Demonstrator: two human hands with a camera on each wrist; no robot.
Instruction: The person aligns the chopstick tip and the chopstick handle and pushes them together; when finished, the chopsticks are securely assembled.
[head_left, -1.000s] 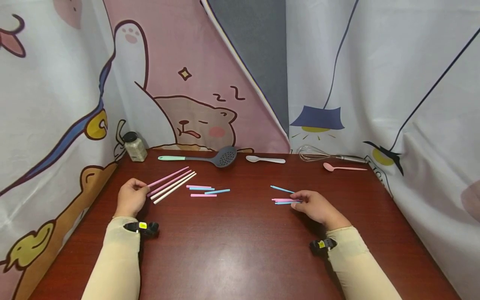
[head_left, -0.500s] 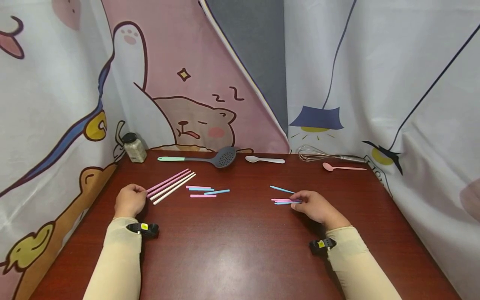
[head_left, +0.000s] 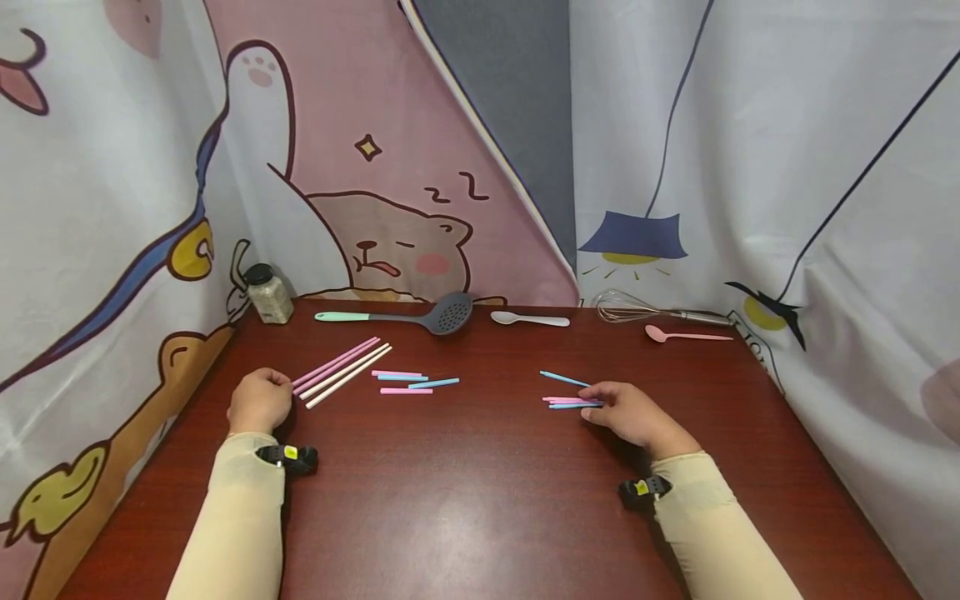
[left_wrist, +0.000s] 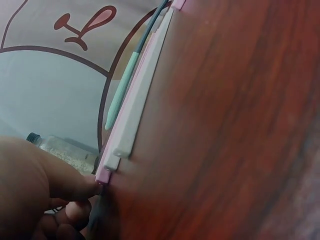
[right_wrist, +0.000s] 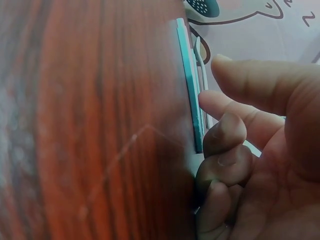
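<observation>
My left hand (head_left: pixel 258 402) pinches the near end of a pink chopstick (left_wrist: pixel 107 170) between thumb and finger at the left of the table. Another pink chopstick (head_left: pixel 327 376) and two cream chopsticks (head_left: pixel 348 377) lie slanted alongside. At the right, my right hand (head_left: pixel 626 412) rests at the ends of several short pink and blue sticks. In the right wrist view, its index fingertip is right at a blue stick (right_wrist: pixel 189 85), with the thumb raised apart. One blue stick (head_left: pixel 562 378) slants above a pink stick (head_left: pixel 561 400); their right ends are hidden by the fingers.
More short sticks (head_left: pixel 407 391) lie at middle left. Along the back are a lidded jar (head_left: pixel 272 296), a slotted skimmer (head_left: pixel 450 315), a white spoon (head_left: pixel 531 318), a whisk (head_left: pixel 630 307) and a pink spoon (head_left: pixel 690 335). Printed curtains hang behind the table (head_left: pixel 465 500).
My left hand has drawn slightly nearer and left, bringing the far pink chopstick close against the other pink one. The right hand and its short sticks look unchanged.
</observation>
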